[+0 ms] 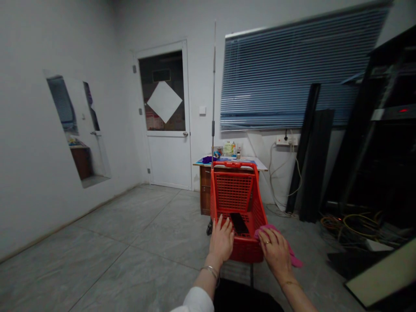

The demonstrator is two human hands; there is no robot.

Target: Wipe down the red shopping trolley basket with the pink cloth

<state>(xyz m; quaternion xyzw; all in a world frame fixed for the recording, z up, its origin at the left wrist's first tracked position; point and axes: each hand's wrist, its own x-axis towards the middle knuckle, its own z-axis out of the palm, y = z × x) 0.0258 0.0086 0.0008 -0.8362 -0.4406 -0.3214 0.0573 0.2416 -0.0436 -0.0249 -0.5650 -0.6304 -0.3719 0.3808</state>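
Observation:
A red plastic shopping cart (234, 186) stands right in front of me. My left hand (222, 237) rests at its near left rim, fingers stretched out and apart, with nothing in it. At the near right corner my right hand (275, 250) is closed on a pink cloth (295, 259), pressing it against the rim. Part of the cloth hangs down outside, beyond the fingers. Inside the basket lies a flat black object (239, 223) that looks like a phone.
Behind the cart is a small wooden desk (205, 190) with packets and a purple cloth (209, 160) on it. A thin pole (213, 95) rises beside the cart's handle. Black panels (316, 164) and tangled cables (357, 227) are on the right; a white door (169, 162) is behind.

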